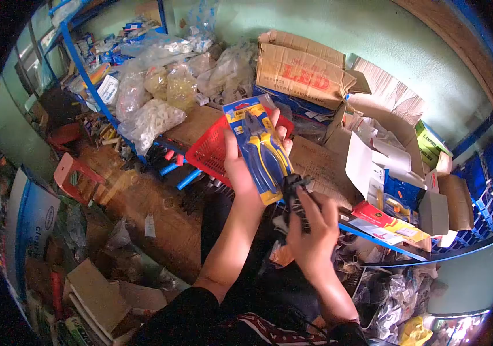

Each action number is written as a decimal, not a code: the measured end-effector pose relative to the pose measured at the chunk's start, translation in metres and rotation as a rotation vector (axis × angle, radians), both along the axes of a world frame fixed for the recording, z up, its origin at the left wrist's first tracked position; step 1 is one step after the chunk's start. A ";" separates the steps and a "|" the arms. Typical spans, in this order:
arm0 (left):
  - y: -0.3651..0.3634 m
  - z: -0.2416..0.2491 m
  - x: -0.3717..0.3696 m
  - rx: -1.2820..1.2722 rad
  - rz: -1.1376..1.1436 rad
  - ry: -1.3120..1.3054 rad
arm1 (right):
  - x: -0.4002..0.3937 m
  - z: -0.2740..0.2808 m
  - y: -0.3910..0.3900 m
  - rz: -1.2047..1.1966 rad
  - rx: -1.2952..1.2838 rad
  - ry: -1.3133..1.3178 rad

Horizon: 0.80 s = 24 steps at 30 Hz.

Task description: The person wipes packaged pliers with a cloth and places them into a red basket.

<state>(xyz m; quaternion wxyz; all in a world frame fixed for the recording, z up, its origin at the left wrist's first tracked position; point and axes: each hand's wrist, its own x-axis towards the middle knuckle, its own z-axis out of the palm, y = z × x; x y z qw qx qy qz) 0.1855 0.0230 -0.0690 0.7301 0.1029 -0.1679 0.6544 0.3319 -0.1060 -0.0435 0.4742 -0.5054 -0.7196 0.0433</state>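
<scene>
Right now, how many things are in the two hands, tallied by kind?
Packaged pliers: 1, on a blue and yellow card, in the left hand.
Black bundle: 1, in the right hand; too blurred to identify.
Total: 2

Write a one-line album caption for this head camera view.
Left hand holds packaged pliers above a red basket, right hand grips a black object.

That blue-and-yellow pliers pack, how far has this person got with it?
Done: the carded blue-and-yellow pliers pack is lifted off the shelf, above the red plastic basket. In hand: the left hand grips the pack while the right hand presses a small black object to its lower edge. Left: the pack is not yet set down anywhere.
</scene>
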 end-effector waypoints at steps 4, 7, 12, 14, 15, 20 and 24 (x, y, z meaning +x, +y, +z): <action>0.001 -0.003 0.003 0.067 0.090 0.004 | -0.018 -0.009 -0.014 0.038 -0.013 -0.011; 0.001 -0.005 0.001 0.087 0.117 0.030 | -0.022 -0.010 -0.018 0.031 -0.022 -0.015; 0.002 -0.008 -0.002 0.156 0.238 0.084 | -0.021 -0.003 -0.020 0.102 -0.039 -0.087; -0.001 -0.006 0.000 0.131 0.282 0.100 | -0.022 -0.001 -0.022 0.125 -0.048 -0.111; -0.003 -0.004 0.001 0.100 0.299 0.117 | -0.022 0.001 -0.022 0.149 -0.055 -0.135; -0.004 -0.010 0.000 0.234 0.297 0.230 | -0.026 0.006 -0.021 0.153 -0.058 -0.150; -0.007 -0.008 0.002 0.185 0.342 0.279 | -0.027 0.012 -0.019 0.159 -0.080 -0.129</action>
